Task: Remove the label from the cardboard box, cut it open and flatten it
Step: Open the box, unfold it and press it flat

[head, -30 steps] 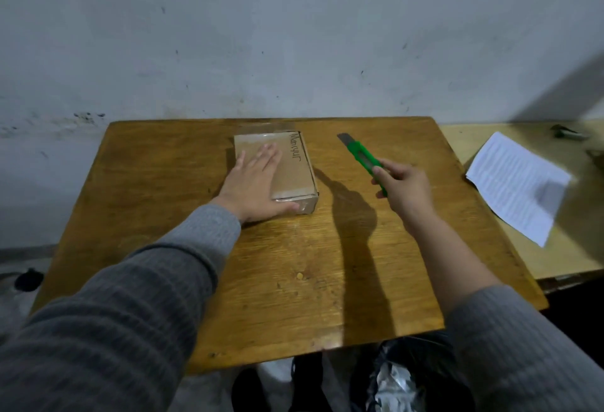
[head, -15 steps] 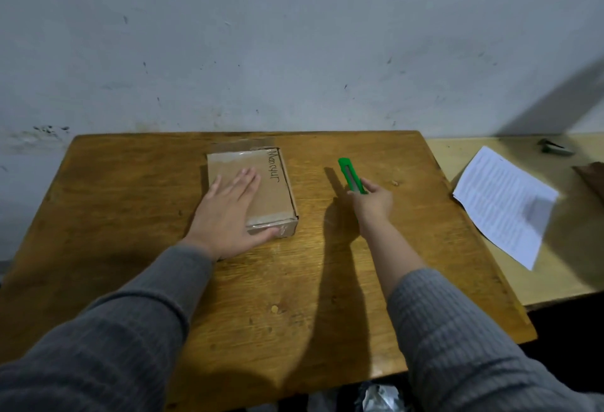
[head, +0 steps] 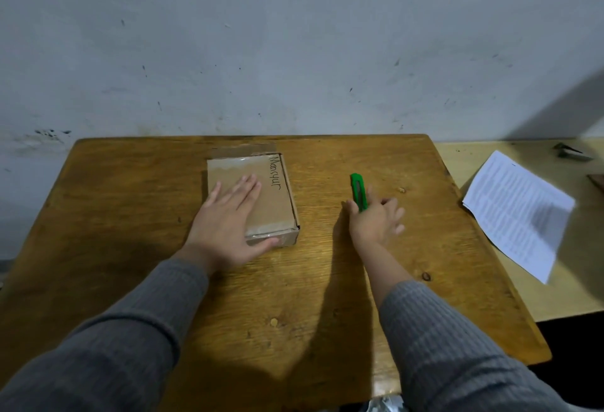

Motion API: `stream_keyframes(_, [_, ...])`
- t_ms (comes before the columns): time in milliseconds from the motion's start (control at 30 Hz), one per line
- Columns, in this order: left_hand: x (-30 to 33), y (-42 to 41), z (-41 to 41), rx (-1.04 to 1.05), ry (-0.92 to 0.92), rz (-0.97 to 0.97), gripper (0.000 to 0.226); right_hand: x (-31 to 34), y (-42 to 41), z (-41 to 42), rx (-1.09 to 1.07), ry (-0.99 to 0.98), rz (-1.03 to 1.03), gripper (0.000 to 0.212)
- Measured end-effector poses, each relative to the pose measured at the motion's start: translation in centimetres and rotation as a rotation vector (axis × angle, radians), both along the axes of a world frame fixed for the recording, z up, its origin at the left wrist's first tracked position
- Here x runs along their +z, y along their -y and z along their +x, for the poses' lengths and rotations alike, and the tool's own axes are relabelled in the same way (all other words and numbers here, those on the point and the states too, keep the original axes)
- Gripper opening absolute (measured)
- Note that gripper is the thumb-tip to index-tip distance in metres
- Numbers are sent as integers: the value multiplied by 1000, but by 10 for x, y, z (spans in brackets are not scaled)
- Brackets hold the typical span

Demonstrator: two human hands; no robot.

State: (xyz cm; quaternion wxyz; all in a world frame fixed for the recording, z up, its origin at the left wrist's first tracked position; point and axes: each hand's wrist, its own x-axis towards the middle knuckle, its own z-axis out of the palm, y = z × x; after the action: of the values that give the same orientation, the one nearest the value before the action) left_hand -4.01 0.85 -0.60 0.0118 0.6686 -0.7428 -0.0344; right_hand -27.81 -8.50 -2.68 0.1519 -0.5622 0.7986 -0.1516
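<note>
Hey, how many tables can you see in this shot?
2. The brown wooden table is in front of the person, with the cardboard box and green utility knife on it. The paler table stands against its right side, under the printed sheet.

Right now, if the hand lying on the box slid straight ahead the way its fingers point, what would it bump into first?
Nothing on the cardboard box blocks the left hand: its flat fingers point up and slightly right, over the handwritten name. Past the box's far edge comes bare wooden table, then probably the wall.
</note>
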Motion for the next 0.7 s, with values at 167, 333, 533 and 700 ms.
stream_keyframes(167, [3, -1, -1, -4, -30, 34, 107, 16, -9, 44, 357, 372, -119, 35])
stream_keyframes(333, [1, -1, 0, 7, -24, 14, 100, 30, -22, 80, 510, 579, 50, 34])
stream_keyframes(533, [1, -4, 6, 6, -25, 19, 101, 29, -26, 76, 343, 678, 82, 37])
stream_keyframes(700, [2, -13, 25, -54, -32, 14, 101, 11, -33, 59, 249, 471, 80, 36])
